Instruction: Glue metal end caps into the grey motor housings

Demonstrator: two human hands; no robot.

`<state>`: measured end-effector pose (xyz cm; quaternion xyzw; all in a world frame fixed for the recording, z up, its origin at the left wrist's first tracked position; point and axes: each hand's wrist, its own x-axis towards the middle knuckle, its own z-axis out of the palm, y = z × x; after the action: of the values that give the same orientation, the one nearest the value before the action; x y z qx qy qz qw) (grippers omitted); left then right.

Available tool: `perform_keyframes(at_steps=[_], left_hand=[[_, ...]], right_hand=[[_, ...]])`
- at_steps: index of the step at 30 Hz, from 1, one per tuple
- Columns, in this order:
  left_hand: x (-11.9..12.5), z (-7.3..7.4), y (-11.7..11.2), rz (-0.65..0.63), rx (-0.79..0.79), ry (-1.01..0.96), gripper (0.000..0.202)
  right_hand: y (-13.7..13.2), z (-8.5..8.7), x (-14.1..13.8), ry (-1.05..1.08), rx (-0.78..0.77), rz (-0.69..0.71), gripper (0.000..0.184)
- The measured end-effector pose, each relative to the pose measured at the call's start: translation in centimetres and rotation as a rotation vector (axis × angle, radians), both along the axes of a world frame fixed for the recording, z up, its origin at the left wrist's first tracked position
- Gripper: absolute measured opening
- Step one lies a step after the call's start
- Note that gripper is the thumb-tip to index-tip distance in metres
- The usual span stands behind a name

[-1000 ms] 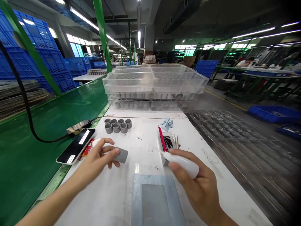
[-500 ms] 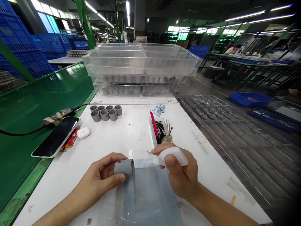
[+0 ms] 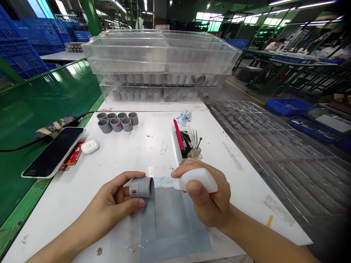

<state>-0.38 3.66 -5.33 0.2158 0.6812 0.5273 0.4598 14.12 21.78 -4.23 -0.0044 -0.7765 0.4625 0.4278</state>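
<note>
Between the thumb and fingers of my left hand [image 3: 119,199] is a grey ring-shaped cylinder [image 3: 142,187], lying on its side with its open end facing right and a red mark on its wall. My right hand [image 3: 210,197] is wrapped round a small white squeeze bottle [image 3: 199,179]. The bottle's nozzle points left, apart from the cylinder. Beneath both hands a pale blue sheet [image 3: 170,223] lies on the white table [image 3: 131,153]. Several more grey cylinders [image 3: 116,124] stand upright in a group at the back left.
An open box [image 3: 178,155] holds a red stick and dark pieces, with a small jar [image 3: 194,152] beside it. A crumpled blue cloth [image 3: 184,117], phone [image 3: 55,151] and white earbud case [image 3: 90,146] lie around. Clear trays [image 3: 161,54] are stacked behind; more trays [image 3: 276,157] lie right.
My left hand has turned the cylinder, so its red mark now sits lower and faces me more. The bottle stays in my right hand, shifted slightly left. The whole view has tilted down.
</note>
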Motion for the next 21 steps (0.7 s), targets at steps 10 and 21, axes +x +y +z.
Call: perform_keyframes(at_steps=[10,21], left_hand=[[-0.7,-0.44,-0.39,-0.173,0.036,0.044,0.037],[-0.66,-0.74,-0.42,-0.136,-0.016,0.099,0.04]], right_hand=[[-0.14,-0.4,-0.29,0.002,-0.05,0.023,0.032],[-0.59,-0.76,-0.48,-0.079,-0.102,0.048,0.03]])
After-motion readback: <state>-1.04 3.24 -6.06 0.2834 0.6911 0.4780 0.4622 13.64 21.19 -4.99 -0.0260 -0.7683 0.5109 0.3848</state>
